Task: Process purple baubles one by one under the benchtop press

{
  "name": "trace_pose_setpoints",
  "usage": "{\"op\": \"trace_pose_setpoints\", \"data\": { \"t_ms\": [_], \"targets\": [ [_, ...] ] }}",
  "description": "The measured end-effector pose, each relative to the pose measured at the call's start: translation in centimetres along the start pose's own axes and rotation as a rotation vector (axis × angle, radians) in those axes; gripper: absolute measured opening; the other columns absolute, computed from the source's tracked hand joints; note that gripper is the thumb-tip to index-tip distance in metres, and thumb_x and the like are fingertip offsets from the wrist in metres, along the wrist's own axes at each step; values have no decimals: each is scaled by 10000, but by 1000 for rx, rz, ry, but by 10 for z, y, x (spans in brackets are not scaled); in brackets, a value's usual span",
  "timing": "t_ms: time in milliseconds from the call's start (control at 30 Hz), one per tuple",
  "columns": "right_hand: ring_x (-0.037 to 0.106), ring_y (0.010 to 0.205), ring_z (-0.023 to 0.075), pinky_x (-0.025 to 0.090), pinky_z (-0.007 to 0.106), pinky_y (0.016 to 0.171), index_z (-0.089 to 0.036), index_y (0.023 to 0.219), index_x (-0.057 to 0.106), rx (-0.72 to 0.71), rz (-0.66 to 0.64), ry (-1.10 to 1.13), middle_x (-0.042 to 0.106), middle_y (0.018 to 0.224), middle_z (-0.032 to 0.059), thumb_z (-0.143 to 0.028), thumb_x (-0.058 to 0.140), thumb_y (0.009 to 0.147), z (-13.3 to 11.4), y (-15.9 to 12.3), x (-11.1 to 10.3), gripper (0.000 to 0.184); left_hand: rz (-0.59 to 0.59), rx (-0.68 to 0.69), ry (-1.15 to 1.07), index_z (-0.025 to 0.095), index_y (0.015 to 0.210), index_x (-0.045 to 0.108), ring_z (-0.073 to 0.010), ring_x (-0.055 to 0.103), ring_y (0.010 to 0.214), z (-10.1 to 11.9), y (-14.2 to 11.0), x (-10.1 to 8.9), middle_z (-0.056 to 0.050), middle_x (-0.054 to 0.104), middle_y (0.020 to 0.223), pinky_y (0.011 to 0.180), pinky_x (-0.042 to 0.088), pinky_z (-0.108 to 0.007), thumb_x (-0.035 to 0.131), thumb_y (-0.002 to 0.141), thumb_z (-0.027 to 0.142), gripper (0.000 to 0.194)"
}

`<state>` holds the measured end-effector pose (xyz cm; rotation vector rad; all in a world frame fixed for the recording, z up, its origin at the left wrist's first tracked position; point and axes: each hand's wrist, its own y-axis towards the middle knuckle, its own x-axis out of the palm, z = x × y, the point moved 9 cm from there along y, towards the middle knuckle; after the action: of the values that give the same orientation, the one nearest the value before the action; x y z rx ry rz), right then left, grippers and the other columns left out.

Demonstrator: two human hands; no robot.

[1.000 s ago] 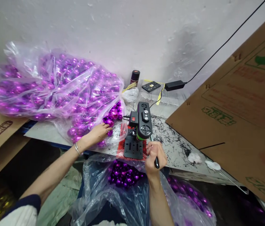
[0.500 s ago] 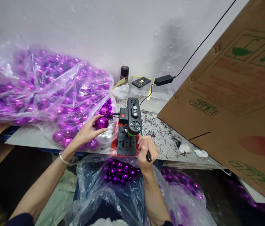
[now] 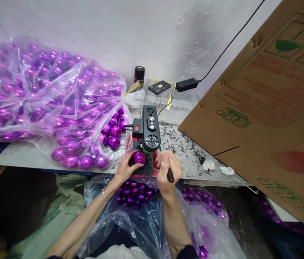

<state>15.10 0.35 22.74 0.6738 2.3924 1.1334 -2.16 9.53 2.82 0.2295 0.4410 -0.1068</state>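
Observation:
My left hand (image 3: 126, 167) pinches a shiny purple faceted ball (image 3: 139, 157) between thumb and fingers. The ball is over the slotted black base plate (image 3: 148, 169) of a small black bench machine (image 3: 152, 127), just left of its head. My right hand (image 3: 168, 169) is closed in a fist at the machine's right, wrapped around a black-ended handle (image 3: 170, 175). A thin rod shows between that fist and the machine, but whether they join I cannot tell. More purple balls (image 3: 114, 131) lie at the mouth of a clear bag (image 3: 71, 82) on the left.
A large cardboard box (image 3: 249, 118) leans in from the right. Behind the machine are a black-capped can (image 3: 139, 77), a phone (image 3: 159, 87) and a power adapter (image 3: 187, 85) with its cord. Dark shavings (image 3: 177, 144) litter the table. Another bag of balls (image 3: 135, 194) lies across my lap.
My left hand has carried the purple ball right, from beside the bag to the machine's base plate. My right hand keeps its grip on the handle. The view has shifted slightly.

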Motion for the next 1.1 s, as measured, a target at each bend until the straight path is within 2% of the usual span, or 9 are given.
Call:
{"op": "trace_pose_setpoints", "data": {
  "t_ms": [167, 400, 567, 700, 833, 1100],
  "targets": [
    [597, 689, 128, 468, 296, 632, -242, 794, 546, -5, -8, -22, 588, 729, -13, -151, 459, 1119, -1, -4, 0, 348, -35, 142, 203, 278, 1443, 704, -337, 757, 1224, 11, -3, 9, -91, 830, 1258, 1122, 559, -507, 919, 892, 436, 613],
    [605, 689, 136, 481, 299, 640, -242, 795, 546, -4, -21, -38, 589, 728, -11, -158, 453, 1118, -2, -2, -1, 347, -2, 299, 228, 217, 1420, 678, -355, 760, 1224, 24, -2, 24, -131, 819, 1292, 1140, 545, -544, 868, 921, 449, 582],
    [597, 666, 137, 460, 299, 612, -247, 774, 535, -44, 3, -52, 581, 711, -20, -126, 450, 1096, -2, -8, -2, 354, 31, 304, 209, 209, 1415, 672, -343, 763, 1168, 22, 0, 32, -133, 817, 1244, 1056, 575, -505, 849, 933, 443, 564],
    [589, 637, 142, 454, 304, 593, -250, 759, 533, -89, 38, -67, 596, 713, -18, -134, 430, 1088, 11, -29, 1, 364, 27, 283, 221, 227, 1421, 668, -339, 757, 1176, 18, 0, 34, -122, 811, 1240, 1062, 563, -500, 835, 943, 413, 539],
    [575, 606, 140, 504, 320, 648, -253, 746, 519, -162, 104, -82, 598, 707, -22, -154, 392, 1097, 21, -47, 4, 386, 11, 281, 210, 216, 1421, 662, -339, 757, 1192, 19, -1, 35, -130, 809, 1258, 1073, 558, -502, 803, 967, 427, 520],
    [559, 587, 148, 523, 354, 683, -262, 756, 501, -161, 150, -75, 581, 698, -29, -227, 397, 1114, 32, -58, 5, 375, -3, 245, 184, 213, 1389, 684, -351, 754, 1208, 19, -1, 35, -140, 814, 1269, 1087, 550, -520, 795, 967, 487, 516]
  ]
}}
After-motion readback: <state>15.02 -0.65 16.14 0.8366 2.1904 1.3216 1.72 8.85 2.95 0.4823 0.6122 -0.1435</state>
